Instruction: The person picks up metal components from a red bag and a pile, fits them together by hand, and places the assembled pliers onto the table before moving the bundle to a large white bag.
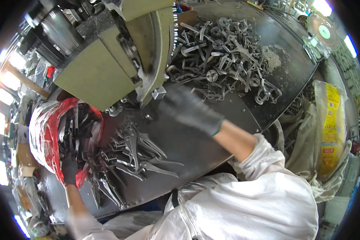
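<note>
My right hand (192,110), in a dark grey glove, is beside the lower tip of a green machine (104,68). Motion blurs its fingers, so I cannot tell what they hold, if anything. A small shiny metal block (159,93) sits at the machine's tip, just left of that hand. In a similar glove, my left hand (70,170) reaches to the near side of a red and white plastic bag (42,126) of dark metal tools; its fingers are hard to make out. Between my hands lies a pile of locking pliers (132,146) on the dark metal table (196,144).
A large heap of loose metal plier parts (228,56) covers the far part of the table. A fan (323,32) stands at the far right. Off the table's right edge are a sack with a yellow panel (331,128) and pale cloth sacks.
</note>
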`<move>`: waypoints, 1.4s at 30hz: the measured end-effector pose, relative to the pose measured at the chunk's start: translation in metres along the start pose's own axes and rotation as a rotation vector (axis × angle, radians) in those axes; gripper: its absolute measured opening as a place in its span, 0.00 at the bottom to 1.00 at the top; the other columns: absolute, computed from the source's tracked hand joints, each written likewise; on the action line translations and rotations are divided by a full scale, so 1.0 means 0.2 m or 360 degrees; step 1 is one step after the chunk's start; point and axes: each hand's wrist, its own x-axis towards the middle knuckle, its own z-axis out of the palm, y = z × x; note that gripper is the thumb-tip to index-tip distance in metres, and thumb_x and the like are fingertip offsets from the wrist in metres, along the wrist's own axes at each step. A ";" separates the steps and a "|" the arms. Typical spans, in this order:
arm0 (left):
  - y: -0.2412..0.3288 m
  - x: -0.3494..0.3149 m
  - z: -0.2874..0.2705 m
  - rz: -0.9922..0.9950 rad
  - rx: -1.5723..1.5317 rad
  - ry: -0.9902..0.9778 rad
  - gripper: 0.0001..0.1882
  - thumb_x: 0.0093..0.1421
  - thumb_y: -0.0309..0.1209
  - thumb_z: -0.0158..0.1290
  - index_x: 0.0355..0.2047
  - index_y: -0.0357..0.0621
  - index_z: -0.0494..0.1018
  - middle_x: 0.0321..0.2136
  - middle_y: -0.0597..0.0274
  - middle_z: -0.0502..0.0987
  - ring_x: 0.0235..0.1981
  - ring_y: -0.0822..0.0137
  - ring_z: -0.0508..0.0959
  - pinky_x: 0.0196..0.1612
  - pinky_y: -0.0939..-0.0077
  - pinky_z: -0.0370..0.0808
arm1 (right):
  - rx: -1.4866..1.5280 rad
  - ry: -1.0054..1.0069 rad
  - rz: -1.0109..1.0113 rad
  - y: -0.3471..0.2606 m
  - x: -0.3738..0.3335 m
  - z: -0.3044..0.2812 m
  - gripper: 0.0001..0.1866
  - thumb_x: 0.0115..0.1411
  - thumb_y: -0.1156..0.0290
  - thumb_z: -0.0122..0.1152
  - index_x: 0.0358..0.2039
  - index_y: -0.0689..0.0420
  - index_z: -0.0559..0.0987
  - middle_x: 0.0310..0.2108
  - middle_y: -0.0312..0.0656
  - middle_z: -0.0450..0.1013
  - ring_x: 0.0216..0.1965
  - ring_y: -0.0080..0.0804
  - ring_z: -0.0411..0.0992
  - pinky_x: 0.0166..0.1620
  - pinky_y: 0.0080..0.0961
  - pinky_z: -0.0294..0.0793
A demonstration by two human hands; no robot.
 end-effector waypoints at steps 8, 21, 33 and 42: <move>0.52 -0.16 -0.49 -0.0162 -0.1918 -0.0030 0.20 0.68 0.32 0.50 0.58 0.40 0.72 0.54 0.51 0.77 0.54 0.59 0.77 0.58 0.59 0.73 | -0.0231 -0.0124 0.1544 1.25 -0.53 -0.19 0.24 0.64 0.67 0.59 0.61 0.53 0.73 0.47 0.59 0.78 0.49 0.63 0.76 0.57 0.50 0.73; 2.06 -0.42 -0.78 0.0086 -0.2880 -0.1009 0.20 0.71 0.41 0.51 0.50 0.34 0.75 0.39 0.61 0.81 0.39 0.69 0.80 0.45 0.72 0.77 | -0.0228 0.0111 0.1213 1.06 -0.54 -0.29 0.20 0.69 0.64 0.52 0.60 0.50 0.75 0.51 0.55 0.78 0.53 0.57 0.75 0.55 0.46 0.74; 1.82 -0.12 -0.49 -0.0333 -0.2673 -0.0788 0.18 0.71 0.35 0.48 0.52 0.33 0.72 0.47 0.49 0.79 0.44 0.60 0.83 0.52 0.69 0.80 | 0.2155 -0.0066 0.1159 -0.01 -0.08 0.12 0.23 0.65 0.71 0.63 0.59 0.66 0.74 0.36 0.40 0.80 0.33 0.22 0.77 0.39 0.21 0.78; 1.95 -0.09 -0.45 -0.0223 -0.2737 -0.0731 0.18 0.70 0.35 0.49 0.52 0.33 0.74 0.39 0.54 0.82 0.33 0.66 0.83 0.44 0.72 0.83 | 0.2729 -0.0286 0.1373 -0.19 0.10 0.19 0.26 0.63 0.71 0.63 0.59 0.70 0.73 0.35 0.43 0.81 0.33 0.22 0.76 0.39 0.20 0.75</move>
